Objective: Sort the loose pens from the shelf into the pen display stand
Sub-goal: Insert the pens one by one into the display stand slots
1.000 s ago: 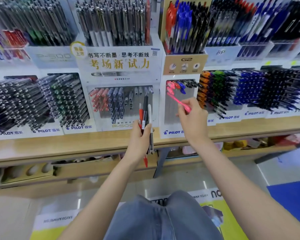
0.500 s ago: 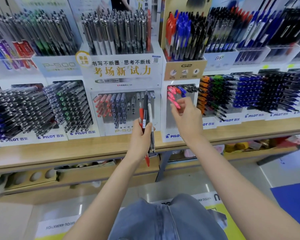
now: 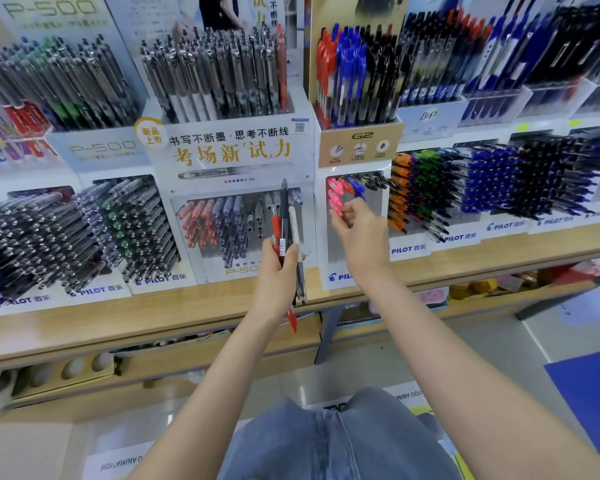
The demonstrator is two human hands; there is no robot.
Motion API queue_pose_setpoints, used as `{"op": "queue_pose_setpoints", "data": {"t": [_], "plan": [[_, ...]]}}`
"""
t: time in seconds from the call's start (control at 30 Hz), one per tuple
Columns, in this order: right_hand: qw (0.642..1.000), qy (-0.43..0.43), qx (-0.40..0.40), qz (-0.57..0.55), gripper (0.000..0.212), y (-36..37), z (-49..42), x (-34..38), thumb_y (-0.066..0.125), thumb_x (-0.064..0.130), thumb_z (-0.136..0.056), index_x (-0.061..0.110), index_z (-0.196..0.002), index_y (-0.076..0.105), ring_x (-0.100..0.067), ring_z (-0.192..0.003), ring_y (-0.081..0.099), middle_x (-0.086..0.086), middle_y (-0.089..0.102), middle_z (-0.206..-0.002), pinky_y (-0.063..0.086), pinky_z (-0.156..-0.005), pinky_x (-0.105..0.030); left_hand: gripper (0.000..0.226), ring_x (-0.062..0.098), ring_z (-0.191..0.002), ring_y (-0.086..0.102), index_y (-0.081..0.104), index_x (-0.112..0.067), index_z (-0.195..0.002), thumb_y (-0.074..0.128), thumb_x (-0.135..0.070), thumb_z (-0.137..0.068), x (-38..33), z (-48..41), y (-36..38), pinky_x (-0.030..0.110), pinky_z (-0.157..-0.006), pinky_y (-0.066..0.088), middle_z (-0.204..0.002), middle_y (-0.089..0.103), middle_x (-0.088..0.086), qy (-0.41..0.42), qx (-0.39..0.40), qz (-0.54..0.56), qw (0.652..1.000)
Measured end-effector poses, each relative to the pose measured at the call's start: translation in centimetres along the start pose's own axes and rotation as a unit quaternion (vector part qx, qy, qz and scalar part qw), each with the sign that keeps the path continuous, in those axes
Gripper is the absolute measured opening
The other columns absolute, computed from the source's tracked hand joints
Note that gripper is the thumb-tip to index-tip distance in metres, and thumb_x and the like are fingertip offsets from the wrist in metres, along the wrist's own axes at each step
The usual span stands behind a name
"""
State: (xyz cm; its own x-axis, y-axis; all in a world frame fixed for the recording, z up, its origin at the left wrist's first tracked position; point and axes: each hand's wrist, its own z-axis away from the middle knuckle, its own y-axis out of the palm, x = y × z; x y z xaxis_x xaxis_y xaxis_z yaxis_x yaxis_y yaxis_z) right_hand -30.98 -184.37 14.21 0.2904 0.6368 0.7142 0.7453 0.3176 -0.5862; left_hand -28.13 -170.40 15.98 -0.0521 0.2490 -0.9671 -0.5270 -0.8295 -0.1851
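The right grip [image 3: 357, 233] was raised to the lower window of the pen display stand [image 3: 361, 147], thumb and forefinger curled and closed on the end of the lowest pink pen [image 3: 336, 205]. That pen sat at the bottom of a short column of pink pens on the window's left side, with a few red, blue and black pens beside them along the top. Most of the window below was bare slotted backing. Above the tan G2 label, the stand's upper cup held red, blue and black pens upright.

The left grip [image 3: 278, 271] was wrapped around a bundle of pens [image 3: 284, 220], held upright just left of the stand and in front of the neighbouring P-500 display [image 3: 236, 154]. At least 3 pens showed above the fingers: a red pen [image 3: 275, 225], a taller black pen [image 3: 284, 202] and a white pen [image 3: 294, 223]. A red tip and a clear barrel stuck out under the palm.

Both displays stood on the wooden shelf [image 3: 153, 317]. To the right of the stand ran racks of orange, green, blue and black pens [image 3: 492, 181]; to the left were more racks of dark pens. Below, the person's denim-covered legs [image 3: 326, 441] and a blue floor mat [image 3: 593, 393] were visible.
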Motion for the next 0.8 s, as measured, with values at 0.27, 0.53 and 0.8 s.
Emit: {"op": "queue_pose_setpoints", "data": {"t": [0.27, 0.53, 0.8], "plan": [[0.995, 0.074, -0.015, -0.069, 0.013, 0.5, 0.0, 0.6, 0.063, 0.017, -0.088, 0.005, -0.091, 0.061, -0.011, -0.069, 0.059, -0.001, 0.063, -0.076, 0.052, -0.069, -0.025, 0.008, 0.011, -0.071, 0.038, 0.043, -0.018, -0.096, 0.039, -0.024, -0.1, 0.7, -0.1, 0.8, 0.024, -0.065, 0.035, -0.078, 0.039, -0.002, -0.005, -0.005, -0.001, 1.0], [0.977, 0.152, 0.095, -0.119, 0.024, -0.9, 3.7, 2.0, 0.052, 0.031, -0.094, 0.013, -0.108, 0.045, -0.006, -0.073, 0.051, 0.004, 0.052, -0.083, 0.039, -0.063, -0.015, 0.009, 0.001, -0.087, 0.049, 0.049, -0.026, -0.101, 0.04, -0.025, -0.1, 0.5, 1.0, 0.9, 0.016, -0.077, 0.04, -0.094, 0.053, -0.009, -0.033, 0.011, 0.07, 0.997], [0.93, 0.143, 0.315, -0.123, 0.006, -3.4, 7.5, 2.8, 0.054, 0.03, -0.093, 0.028, -0.088, 0.056, -0.003, -0.068, 0.058, 0.013, 0.06, -0.077, 0.041, -0.06, -0.011, 0.008, 0.023, -0.079, 0.049, 0.048, -0.024, -0.091, 0.044, -0.026, -0.098, 0.8, 1.2, 1.3, 0.038, -0.062, 0.045, -0.085, 0.052, 0.004, -0.055, -0.023, 0.096, 0.994]]}}
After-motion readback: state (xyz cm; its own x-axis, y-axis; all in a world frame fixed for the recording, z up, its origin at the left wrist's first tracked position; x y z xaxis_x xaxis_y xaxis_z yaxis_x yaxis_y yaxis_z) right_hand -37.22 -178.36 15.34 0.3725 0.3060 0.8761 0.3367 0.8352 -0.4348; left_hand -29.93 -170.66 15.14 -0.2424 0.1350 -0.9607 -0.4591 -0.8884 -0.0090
